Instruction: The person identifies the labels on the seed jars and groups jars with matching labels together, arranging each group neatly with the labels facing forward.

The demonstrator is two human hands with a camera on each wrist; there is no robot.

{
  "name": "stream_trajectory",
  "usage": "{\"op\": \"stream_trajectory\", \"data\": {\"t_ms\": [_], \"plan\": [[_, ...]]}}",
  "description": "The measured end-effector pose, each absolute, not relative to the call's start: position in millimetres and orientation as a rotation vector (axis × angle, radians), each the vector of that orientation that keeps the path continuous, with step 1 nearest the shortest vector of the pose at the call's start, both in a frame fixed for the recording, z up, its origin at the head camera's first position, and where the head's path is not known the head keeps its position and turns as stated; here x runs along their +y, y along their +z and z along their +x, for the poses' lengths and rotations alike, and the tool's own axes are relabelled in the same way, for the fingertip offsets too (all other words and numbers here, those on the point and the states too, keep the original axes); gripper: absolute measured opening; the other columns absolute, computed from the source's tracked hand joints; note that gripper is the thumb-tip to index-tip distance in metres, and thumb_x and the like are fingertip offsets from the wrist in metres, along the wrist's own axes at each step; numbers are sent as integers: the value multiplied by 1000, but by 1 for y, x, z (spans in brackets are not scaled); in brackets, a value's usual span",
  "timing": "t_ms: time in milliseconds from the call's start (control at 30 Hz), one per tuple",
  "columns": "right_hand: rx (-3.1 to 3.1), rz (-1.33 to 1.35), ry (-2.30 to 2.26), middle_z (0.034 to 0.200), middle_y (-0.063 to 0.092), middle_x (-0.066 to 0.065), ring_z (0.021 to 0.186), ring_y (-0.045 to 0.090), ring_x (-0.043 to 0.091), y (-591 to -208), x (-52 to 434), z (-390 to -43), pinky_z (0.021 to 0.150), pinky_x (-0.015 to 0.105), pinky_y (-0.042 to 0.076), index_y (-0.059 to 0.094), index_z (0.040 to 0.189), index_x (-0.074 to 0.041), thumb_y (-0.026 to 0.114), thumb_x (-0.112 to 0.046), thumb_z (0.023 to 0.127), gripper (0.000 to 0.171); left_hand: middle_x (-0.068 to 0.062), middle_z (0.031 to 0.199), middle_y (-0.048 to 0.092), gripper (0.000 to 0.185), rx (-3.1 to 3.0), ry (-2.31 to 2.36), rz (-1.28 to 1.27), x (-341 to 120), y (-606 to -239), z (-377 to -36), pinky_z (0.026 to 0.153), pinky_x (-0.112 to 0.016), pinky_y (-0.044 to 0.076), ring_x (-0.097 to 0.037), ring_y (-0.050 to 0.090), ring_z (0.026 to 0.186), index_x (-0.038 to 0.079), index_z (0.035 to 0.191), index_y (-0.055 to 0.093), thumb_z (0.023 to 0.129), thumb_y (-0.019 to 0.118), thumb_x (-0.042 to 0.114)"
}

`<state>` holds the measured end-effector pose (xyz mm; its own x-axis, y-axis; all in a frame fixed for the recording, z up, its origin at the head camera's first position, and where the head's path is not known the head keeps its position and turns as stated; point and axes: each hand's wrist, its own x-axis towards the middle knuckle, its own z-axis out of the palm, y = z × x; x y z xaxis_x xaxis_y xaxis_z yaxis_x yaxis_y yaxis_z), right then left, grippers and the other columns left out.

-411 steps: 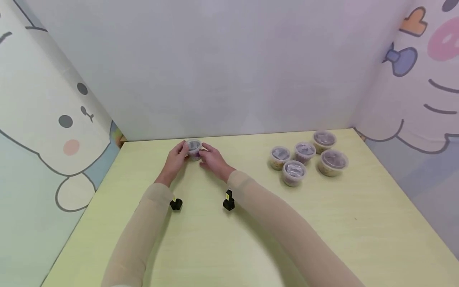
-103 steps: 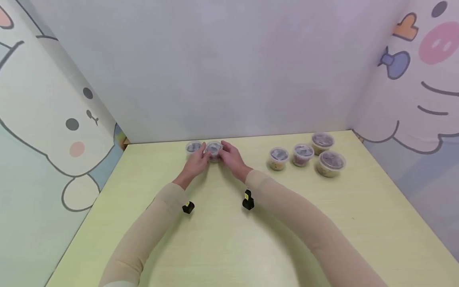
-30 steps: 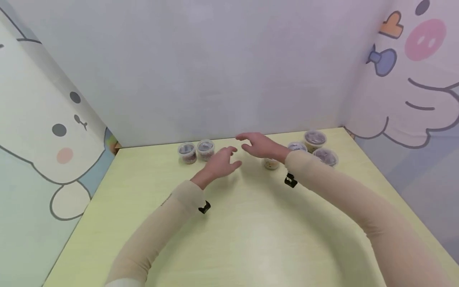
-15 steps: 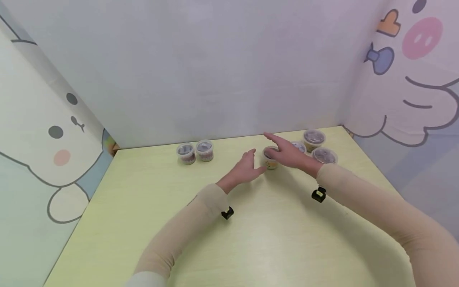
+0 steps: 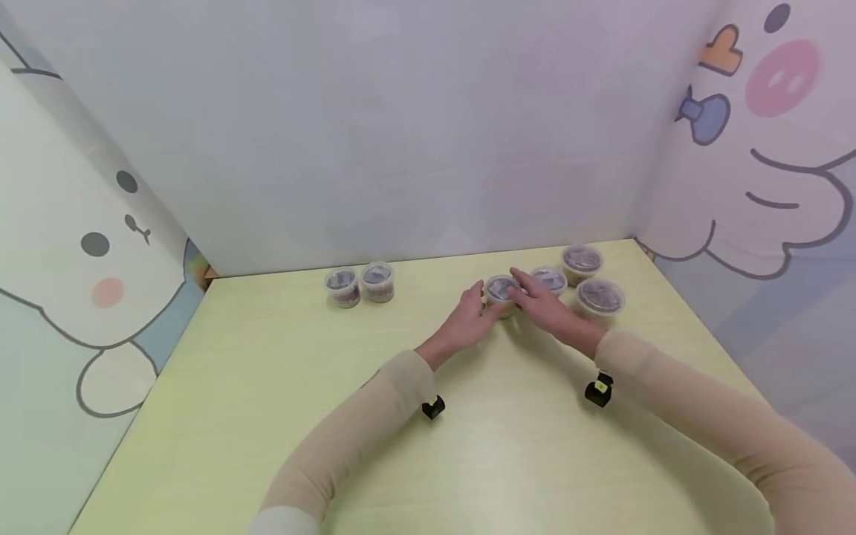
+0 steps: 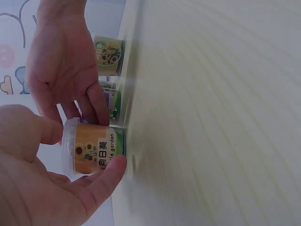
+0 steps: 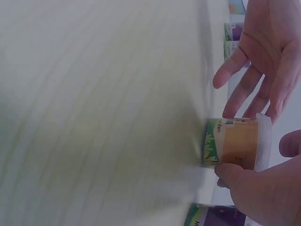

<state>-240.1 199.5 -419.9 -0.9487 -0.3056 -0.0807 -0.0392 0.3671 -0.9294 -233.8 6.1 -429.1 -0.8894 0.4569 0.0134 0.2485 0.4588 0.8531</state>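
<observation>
A small clear plastic tub (image 5: 501,289) with a lid stands on the table between both hands. Its orange label (image 6: 89,150) with sunflowers shows in the left wrist view. My left hand (image 5: 463,321) is round its left side, the thumb in front and other fingers behind. From the right, my right hand (image 5: 552,313) holds it, with the thumb (image 7: 229,175) against its side in the right wrist view. Just right of it is another lidded tub (image 5: 550,280), partly covered by the right hand; a purple-labelled tub (image 7: 220,215) is cut off in the right wrist view.
Two small tubs, one (image 5: 344,287) beside the other (image 5: 379,281), stand near the back edge at left. Two larger tubs, one (image 5: 582,261) behind the other (image 5: 600,296), are at right. A white wall (image 5: 414,134) rises behind the pale yellow table (image 5: 281,349).
Earlier, both hands held purplish tubs at the back left, where two now stand. They then let go, moved right with spread fingers, and closed in on the orange-labelled tub.
</observation>
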Motion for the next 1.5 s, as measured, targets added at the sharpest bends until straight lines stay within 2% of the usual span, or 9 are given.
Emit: {"op": "stream_trajectory", "data": {"t_ms": [67, 200, 367, 500, 1000, 1200, 1500], "plan": [[2310, -237, -1661, 165, 8, 28, 150, 19, 40, -429, 198, -242, 118, 52, 27, 5, 162, -3, 41, -25, 111, 66, -27, 157, 29, 65, 2491, 1425, 617, 5, -431, -235, 114, -41, 37, -30, 37, 143, -7, 157, 19, 108, 48, 25], [2148, -152, -1749, 163, 11, 31, 147, 26, 41, -430, 198, -242, 115, 49, 33, -1, 162, -4, 40, -25, 112, 68, -23, 152, 39, 55, 2457, 1479, 670, 5, -432, -239, 112, -37, 41, -25, 43, 140, -6, 154, 28, 108, 48, 17], [2031, -160, -1762, 162, 11, 33, 147, 21, 45, -425, 202, -242, 117, 51, 30, -2, 161, 0, 38, -24, 112, 68, -19, 148, 47, 50, 2441, 1496, 692, 5, -431, -242, 110, -35, 42, -21, 46, 137, -6, 151, 34, 107, 49, 13], [2004, -176, -1733, 162, 12, 33, 148, 17, 46, -423, 203, -242, 117, 52, 28, -2, 159, 5, 37, -23, 112, 67, -20, 149, 45, 52, 2453, 1472, 683, 5, -431, -241, 110, -35, 42, -21, 45, 139, -6, 151, 33, 107, 50, 15], [1983, -166, -1729, 164, 12, 28, 149, 17, 44, -428, 206, -246, 116, 52, 31, 1, 161, 1, 41, -27, 112, 69, -22, 155, 37, 60, 2464, 1421, 673, 4, -435, -242, 112, -33, 40, -22, 41, 142, -6, 156, 22, 108, 49, 17], [1986, -155, -1715, 163, 17, 29, 149, 21, 42, -426, 209, -248, 114, 51, 35, 5, 160, 3, 45, -27, 110, 71, -21, 155, 37, 64, 2475, 1388, 673, 2, -432, -241, 115, -37, 36, -25, 39, 143, -3, 157, 21, 107, 52, 21], [1995, -191, -1650, 161, 22, 29, 146, 29, 41, -425, 209, -248, 110, 50, 42, 8, 161, 2, 55, -29, 107, 78, -25, 154, 34, 73, 2491, 1350, 670, -5, -433, -243, 116, -39, 34, -29, 39, 142, -5, 157, 15, 104, 57, 20]]}}
